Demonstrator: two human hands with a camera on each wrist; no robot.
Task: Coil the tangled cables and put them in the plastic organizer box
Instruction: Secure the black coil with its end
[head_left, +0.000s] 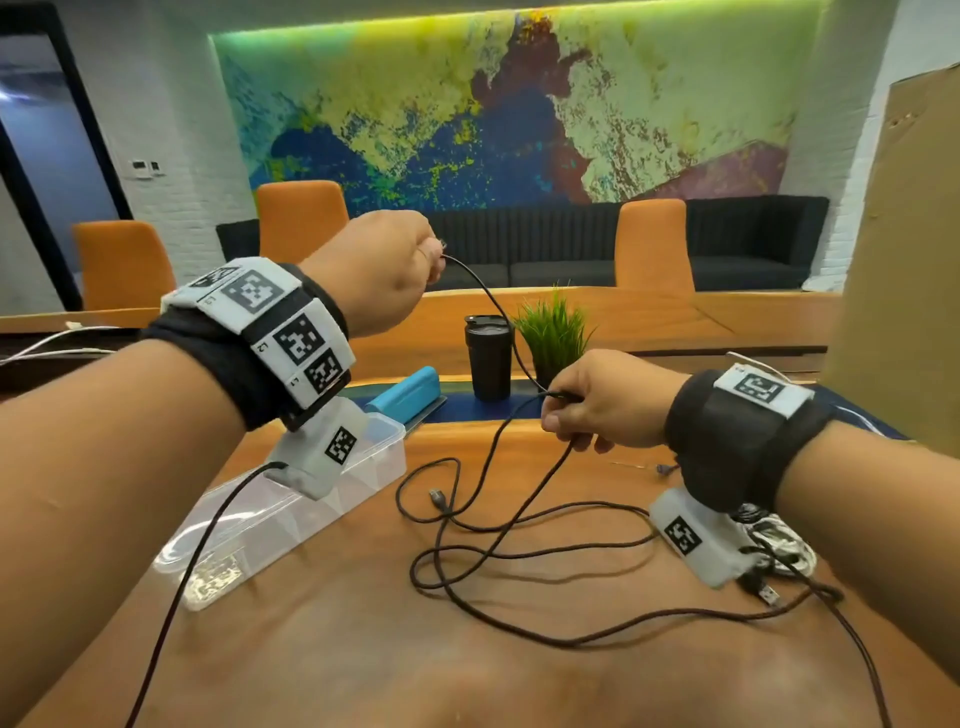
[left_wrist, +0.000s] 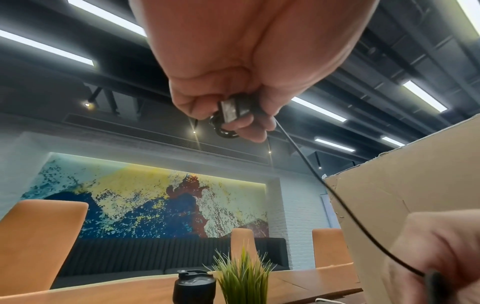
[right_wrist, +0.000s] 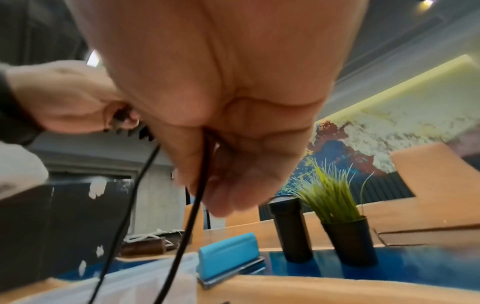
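Nearest the camera, in the lower half of the head view, a black cable (head_left: 524, 566) lies in loose tangled loops on the wooden table (head_left: 363, 649), with one plug end lying on the wood near the frame's centre. At lower right, partly behind the right wrist mount, a small heap of other cables (head_left: 779, 545), black and white, rests on the table. At lower left sits the clear plastic organizer box (head_left: 270, 519), its compartments visible through the walls, with none of the black cable inside it.

Above the loops, right of centre, the right hand (head_left: 597, 402) is curled around the black cable, pinching it between thumb and fingers; two strands hang from it toward the table. From there the cable rises up and left to the left hand (head_left: 384, 270), which is raised in the upper middle of the frame. The left wrist view shows its fingers (left_wrist: 249, 125) closed on the cable's plug (left_wrist: 231, 110), with a small loop of cable beneath.

Farther back on the table stand a blue case (head_left: 405, 392), a black tumbler (head_left: 488, 358) and a potted green plant (head_left: 553, 332). At the far right edge stands a cardboard sheet (head_left: 904, 260).
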